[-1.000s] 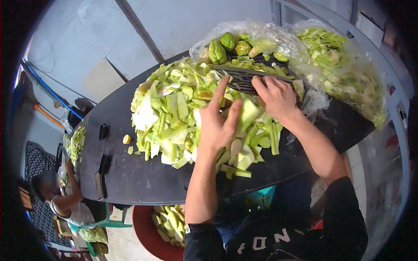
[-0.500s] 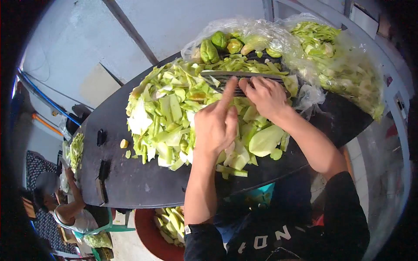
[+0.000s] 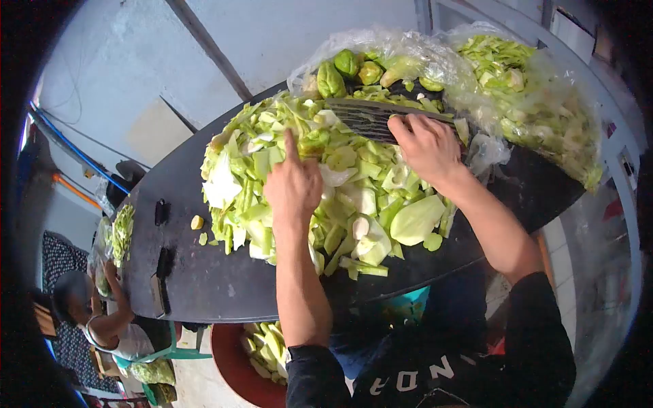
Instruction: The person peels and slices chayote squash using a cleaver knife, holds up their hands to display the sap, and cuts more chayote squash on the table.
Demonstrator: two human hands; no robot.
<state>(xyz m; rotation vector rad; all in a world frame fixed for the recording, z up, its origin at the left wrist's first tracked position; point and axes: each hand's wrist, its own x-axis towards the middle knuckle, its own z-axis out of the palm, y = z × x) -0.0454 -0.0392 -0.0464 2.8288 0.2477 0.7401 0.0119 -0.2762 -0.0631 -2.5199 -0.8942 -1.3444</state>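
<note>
A large heap of pale green vegetable slices [image 3: 272, 163] covers the middle of the dark table [image 3: 204, 272]. My left hand [image 3: 294, 182] is over the heap, its index finger stretched out and the other fingers curled; whether it holds anything is hidden. My right hand [image 3: 428, 146] grips the right part of a long, dark, ridged slicer [image 3: 364, 119], which lies tilted across the back of the heap. A big pale oval slice [image 3: 417, 220] rests on the heap below my right hand.
Whole green vegetables [image 3: 331, 80] lie by clear plastic at the back. A plastic bag of cut pieces [image 3: 544, 122] is at the right. A red tub [image 3: 235, 364] with pieces stands below the table edge. Another person [image 3: 112, 323] sits at the far left; dark objects lie on the table's left.
My left hand has moved left, away from the slicer, onto the heap. My right hand stays on the slicer. The large oval slice appeared between the first two frames.
</note>
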